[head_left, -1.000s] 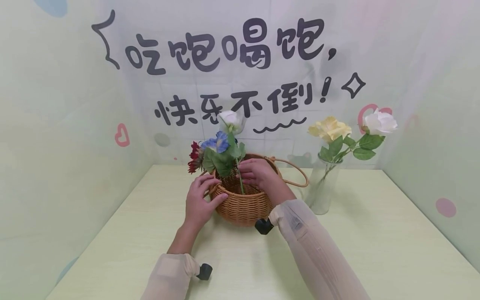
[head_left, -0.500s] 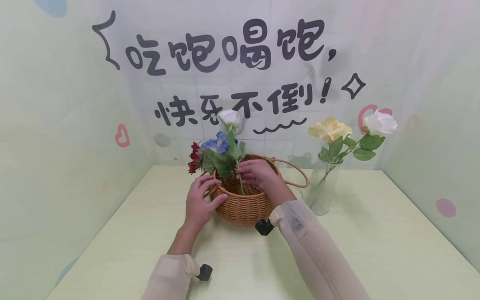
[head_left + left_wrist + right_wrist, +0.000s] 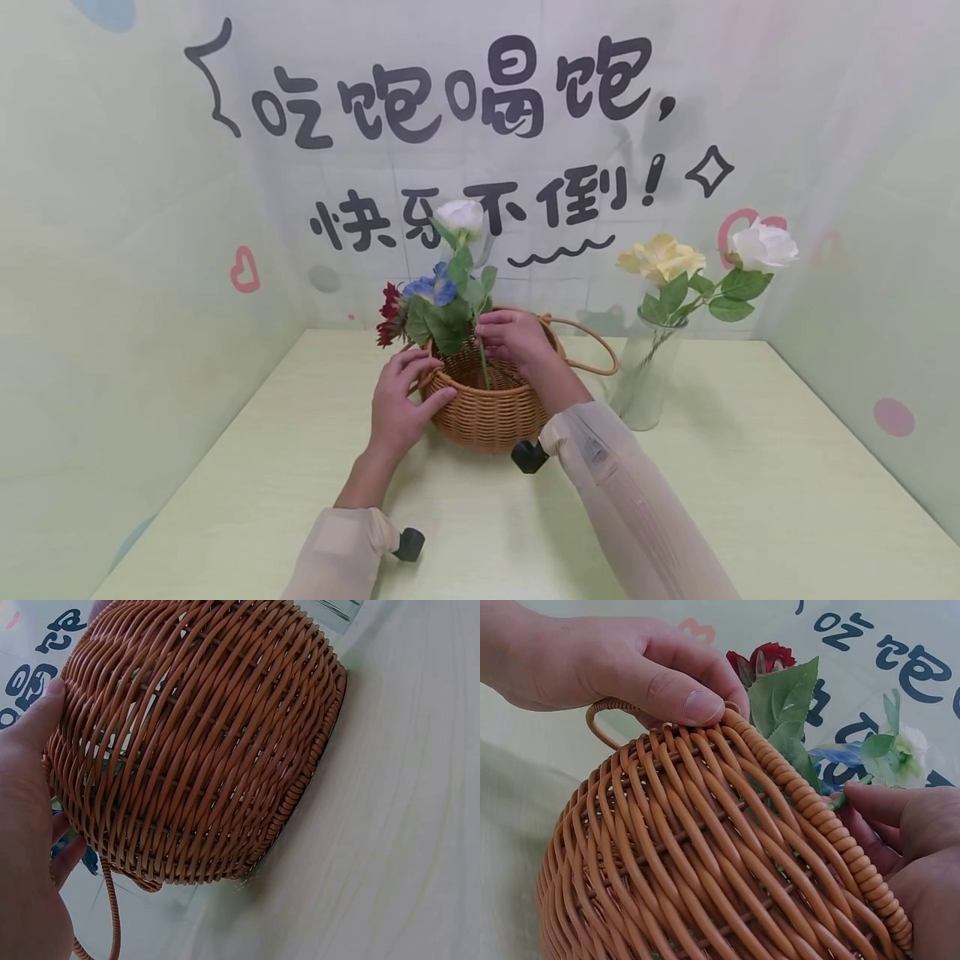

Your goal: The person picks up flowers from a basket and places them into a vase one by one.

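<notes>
My left hand [image 3: 401, 404] grips the left rim of a brown wicker basket [image 3: 483, 421], its thumb pressed on the outside near the rim. In the right wrist view the thumb and fingers straddle that rim. My right hand [image 3: 517, 342] pinches the green stem of a white rose [image 3: 459, 218] over the basket's mouth. The rose stands upright, its lower stem inside the basket. Beside it, a blue flower [image 3: 431, 287] with broad green leaves and dark red flowers [image 3: 388, 315] lean out over the left rim. In the right wrist view the pinched stem [image 3: 841, 801] shows between the fingertips.
Right of the basket, a clear glass vase [image 3: 647, 383] holds a yellow rose [image 3: 662, 257] and another white rose [image 3: 763, 243]. The basket's loop handle [image 3: 600, 342] sticks out toward the vase. A printed cloth wall rises behind the pale table [image 3: 465, 533].
The white rose in my right hand has risen slightly, its stem lifting with it. My left hand and the basket have stayed put.
</notes>
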`<state>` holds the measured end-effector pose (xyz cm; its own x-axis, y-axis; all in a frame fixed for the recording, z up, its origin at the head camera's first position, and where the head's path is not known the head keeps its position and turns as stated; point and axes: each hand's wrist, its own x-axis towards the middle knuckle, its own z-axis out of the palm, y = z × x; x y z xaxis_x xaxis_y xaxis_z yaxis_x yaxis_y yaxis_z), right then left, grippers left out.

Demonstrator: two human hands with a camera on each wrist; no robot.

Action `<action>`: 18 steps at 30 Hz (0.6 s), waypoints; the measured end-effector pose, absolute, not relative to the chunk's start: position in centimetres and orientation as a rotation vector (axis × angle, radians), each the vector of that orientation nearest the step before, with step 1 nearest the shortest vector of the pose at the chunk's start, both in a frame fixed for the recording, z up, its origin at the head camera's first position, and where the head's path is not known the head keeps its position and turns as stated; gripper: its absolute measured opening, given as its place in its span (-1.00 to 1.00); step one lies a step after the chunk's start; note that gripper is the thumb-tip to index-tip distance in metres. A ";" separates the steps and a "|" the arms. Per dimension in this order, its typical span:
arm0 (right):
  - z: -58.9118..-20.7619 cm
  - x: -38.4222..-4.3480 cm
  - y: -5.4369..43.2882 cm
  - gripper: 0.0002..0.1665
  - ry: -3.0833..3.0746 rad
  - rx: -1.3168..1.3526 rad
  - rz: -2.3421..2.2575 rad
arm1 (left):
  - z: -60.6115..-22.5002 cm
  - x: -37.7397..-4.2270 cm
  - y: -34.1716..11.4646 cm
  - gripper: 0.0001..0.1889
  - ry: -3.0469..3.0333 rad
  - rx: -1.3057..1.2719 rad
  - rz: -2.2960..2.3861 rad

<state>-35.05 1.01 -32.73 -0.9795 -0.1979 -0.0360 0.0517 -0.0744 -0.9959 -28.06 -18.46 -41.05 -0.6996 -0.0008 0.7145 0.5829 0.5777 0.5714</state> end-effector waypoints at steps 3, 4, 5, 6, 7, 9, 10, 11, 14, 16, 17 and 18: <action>-32.7 -35.0 1.0 -0.62 2.042 -0.215 -2.215 | -41.0 -28.1 -18.4 -0.60 -2.128 -0.459 -1.101; -32.6 -34.9 1.0 -0.62 2.051 -0.233 -2.229 | -41.0 -28.1 -18.4 -0.60 -2.128 -0.460 -1.104; -32.6 -34.9 1.1 -0.62 2.051 -0.248 -2.249 | -41.0 -28.1 -18.3 -0.61 -2.127 -0.460 -1.106; -32.5 -34.8 1.1 -0.62 2.051 -0.263 -2.265 | -41.0 -28.2 -18.3 -0.61 -2.125 -0.461 -1.108; -32.4 -34.8 1.1 -0.63 2.049 -0.272 -2.279 | -41.0 -28.2 -18.2 -0.61 -2.122 -0.465 -1.108; -32.2 -34.7 1.2 -0.64 2.044 -0.285 -2.308 | -41.0 -28.3 -18.1 -0.60 -2.119 -0.466 -1.108; -32.2 -34.6 1.3 -0.65 2.041 -0.285 -2.323 | -41.0 -28.3 -18.1 -0.61 -2.122 -0.466 -1.108; -32.1 -34.6 1.3 -0.65 2.033 -0.284 -2.341 | -41.0 -28.3 -18.1 -0.60 -2.125 -0.466 -1.105; -32.0 -34.4 1.4 -0.64 2.011 -0.293 -2.391 | -41.0 -28.3 -18.1 -0.60 -2.140 -0.458 -1.095; -31.9 -34.1 1.3 -0.63 1.993 -0.313 -2.414 | -41.0 -28.2 -18.2 -0.60 -2.139 -0.454 -1.101; -31.9 -34.1 1.3 -0.62 1.982 -0.328 -2.422 | -41.1 -28.2 -18.3 -0.60 -2.135 -0.450 -1.105; -31.9 -33.9 1.2 -0.62 1.971 -0.341 -2.428 | -41.1 -28.2 -18.3 -0.60 -2.133 -0.445 -1.108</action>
<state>-33.95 1.23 -31.92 -0.9764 -0.1326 0.1703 -0.1394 -0.2148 -0.9667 -28.20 -18.34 -41.11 -0.7085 -0.0102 0.7057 0.5715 0.5784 0.5821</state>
